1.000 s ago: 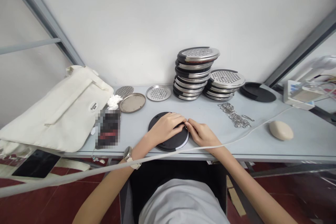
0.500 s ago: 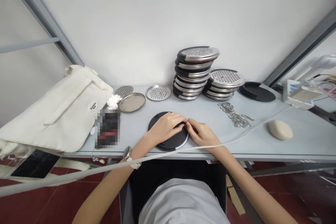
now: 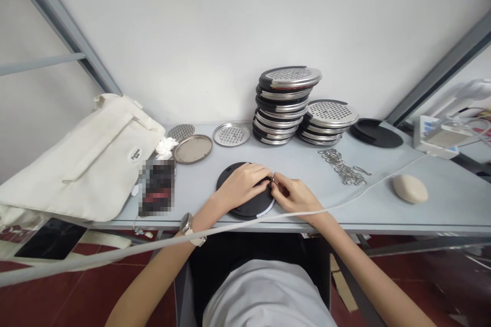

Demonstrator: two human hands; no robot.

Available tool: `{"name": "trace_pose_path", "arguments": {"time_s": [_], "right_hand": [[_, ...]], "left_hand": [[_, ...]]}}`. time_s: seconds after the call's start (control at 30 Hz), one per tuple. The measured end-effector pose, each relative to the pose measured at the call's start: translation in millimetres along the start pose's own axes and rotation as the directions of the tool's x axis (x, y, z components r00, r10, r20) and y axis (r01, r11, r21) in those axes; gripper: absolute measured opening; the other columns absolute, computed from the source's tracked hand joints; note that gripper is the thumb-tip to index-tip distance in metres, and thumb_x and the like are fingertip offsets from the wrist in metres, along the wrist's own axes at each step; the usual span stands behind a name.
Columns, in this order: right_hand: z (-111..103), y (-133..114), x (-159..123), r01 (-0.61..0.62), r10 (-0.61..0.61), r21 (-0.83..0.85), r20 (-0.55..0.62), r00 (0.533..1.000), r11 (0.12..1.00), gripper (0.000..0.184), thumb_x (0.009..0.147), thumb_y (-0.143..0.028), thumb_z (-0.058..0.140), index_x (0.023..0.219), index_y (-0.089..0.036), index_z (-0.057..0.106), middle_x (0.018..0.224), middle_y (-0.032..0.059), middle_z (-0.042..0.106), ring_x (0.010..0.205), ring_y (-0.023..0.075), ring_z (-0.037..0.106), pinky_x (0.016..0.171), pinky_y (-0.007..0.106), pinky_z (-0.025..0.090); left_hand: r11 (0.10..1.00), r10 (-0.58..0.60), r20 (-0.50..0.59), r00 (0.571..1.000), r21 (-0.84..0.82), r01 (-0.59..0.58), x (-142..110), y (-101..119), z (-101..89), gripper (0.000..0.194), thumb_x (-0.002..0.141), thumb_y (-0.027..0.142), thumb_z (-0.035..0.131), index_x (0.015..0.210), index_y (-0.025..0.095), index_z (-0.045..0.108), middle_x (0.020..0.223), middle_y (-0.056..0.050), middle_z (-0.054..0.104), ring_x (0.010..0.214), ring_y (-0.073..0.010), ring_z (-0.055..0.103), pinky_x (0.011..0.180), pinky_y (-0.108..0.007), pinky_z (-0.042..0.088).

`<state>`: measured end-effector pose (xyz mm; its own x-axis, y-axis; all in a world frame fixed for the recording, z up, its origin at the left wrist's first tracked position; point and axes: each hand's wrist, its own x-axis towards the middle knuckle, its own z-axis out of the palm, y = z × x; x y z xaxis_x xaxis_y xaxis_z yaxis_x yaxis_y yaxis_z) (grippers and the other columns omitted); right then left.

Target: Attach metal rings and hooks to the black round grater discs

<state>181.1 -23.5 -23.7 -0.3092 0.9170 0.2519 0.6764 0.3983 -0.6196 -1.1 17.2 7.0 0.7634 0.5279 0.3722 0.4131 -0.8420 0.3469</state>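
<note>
A black round disc, with a light strip along its near right rim, lies on the table in front of me. My left hand rests across it, its curled fingers gripping the far right rim. At that same edge, my right hand pinches a small shiny metal ring between thumb and forefinger. The fingers hide most of the ring, and I cannot tell how it joins the disc. To the right lies a heap of thin metal rings or clips.
Behind stand a tall stack of round metal graters in black holders and a shorter stack. A black holder lies farther right. Loose metal plates, a white bag and a beige mouse-like object surround my hands. A white cable crosses in front.
The fingers of my right hand have shifted slightly at the disc's rim, and more of the shiny metal shows between them. My left hand stays in place.
</note>
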Motion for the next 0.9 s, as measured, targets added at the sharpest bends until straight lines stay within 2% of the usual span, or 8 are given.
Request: {"name": "trace_pose_path", "arguments": {"time_s": [0.3, 0.6, 0.73, 0.9], "right_hand": [[-1.6, -3.4, -0.4, -0.011, 0.011, 0.026, 0.016, 1.0, 1.0, 0.015, 0.087, -0.029, 0.039, 0.074, -0.022, 0.04, 0.054, -0.0068, 0.038, 0.045, 0.0094, 0.038, 0.048, 0.021, 0.028], [0.8, 0.6, -0.6, -0.014, 0.014, 0.0, 0.004, 1.0, 1.0, 0.002, 0.083, -0.022, 0.039, 0.082, -0.023, 0.038, 0.06, -0.0044, 0.046, 0.049, 0.0129, 0.046, 0.053, 0.023, 0.034], [-0.9, 0.8, -0.3, -0.012, 0.012, -0.008, 0.024, 1.0, 1.0, 0.006, 0.086, -0.021, 0.033, 0.085, -0.023, 0.038, 0.068, -0.0012, 0.052, 0.056, 0.0154, 0.052, 0.057, 0.024, 0.037], [-2.2, 1.5, 0.9, -0.013, 0.014, -0.02, 0.035, 0.999, 1.0, 0.01, 0.089, -0.023, 0.03, 0.085, -0.023, 0.039, 0.066, -0.0011, 0.051, 0.055, 0.0162, 0.051, 0.057, 0.025, 0.037]], "left_hand": [[1.0, 0.002, 0.001, 1.0, -0.011, -0.002, 0.5, 1.0, -0.7, 0.012, 0.091, 0.021, 0.045, 0.095, 0.017, 0.055, 0.092, -0.004, 0.061, 0.087, -0.0163, 0.055, 0.082, -0.029, 0.041], [1.0, 0.0, 0.001, 1.0, -0.007, 0.0, 0.7, 1.4, -0.8, 0.014, 0.091, 0.02, 0.043, 0.097, 0.017, 0.055, 0.091, -0.004, 0.061, 0.088, -0.0171, 0.055, 0.082, -0.03, 0.042], [1.0, -0.006, 0.009, 1.0, 0.001, 0.006, 0.8, 0.7, 0.0, 0.013, 0.091, 0.02, 0.044, 0.097, 0.017, 0.056, 0.092, -0.004, 0.062, 0.089, -0.0169, 0.055, 0.083, -0.03, 0.041], [1.0, -0.002, 0.001, 1.0, 0.004, 0.002, 1.1, 1.0, -0.1, 0.015, 0.091, 0.019, 0.043, 0.098, 0.017, 0.056, 0.093, -0.004, 0.062, 0.09, -0.0173, 0.055, 0.084, -0.031, 0.042]]}}
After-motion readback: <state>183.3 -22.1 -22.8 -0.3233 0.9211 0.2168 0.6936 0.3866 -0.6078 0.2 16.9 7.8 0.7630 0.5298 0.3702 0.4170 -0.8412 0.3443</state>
